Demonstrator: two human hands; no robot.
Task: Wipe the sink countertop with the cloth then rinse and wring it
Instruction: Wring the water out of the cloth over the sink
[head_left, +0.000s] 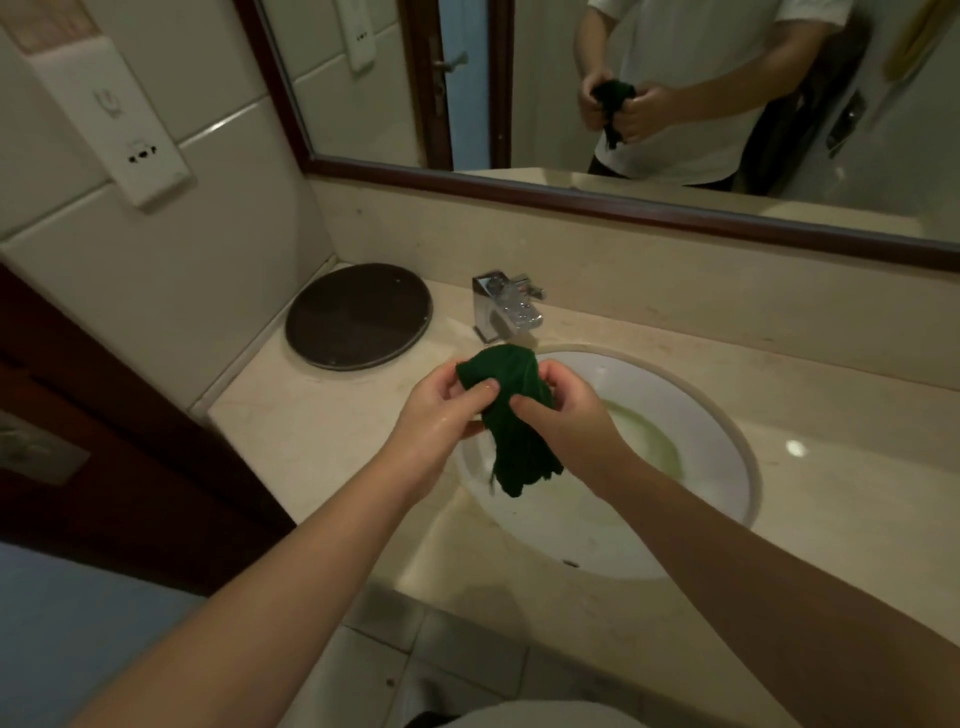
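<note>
A dark green cloth (511, 415) hangs bunched over the left side of the white oval sink (717, 441). My left hand (441, 410) grips the cloth's upper left part, thumb on top. My right hand (561, 410) grips it from the right, fingers curled round the bunched middle. The cloth's lower end dangles into the basin. Greenish water lies pooled in the bowl's bottom. The chrome faucet (506, 306) stands just behind the cloth, and no water is seen running from it. The beige stone countertop (322, 431) surrounds the sink.
A round dark tray (358, 314) sits on the counter's back left corner. A wood-framed mirror (623, 205) runs along the back wall and reflects a person holding the cloth. A white wall unit (111, 114) hangs on the left tiles. A dark wooden door frame (104, 415) borders the counter's left.
</note>
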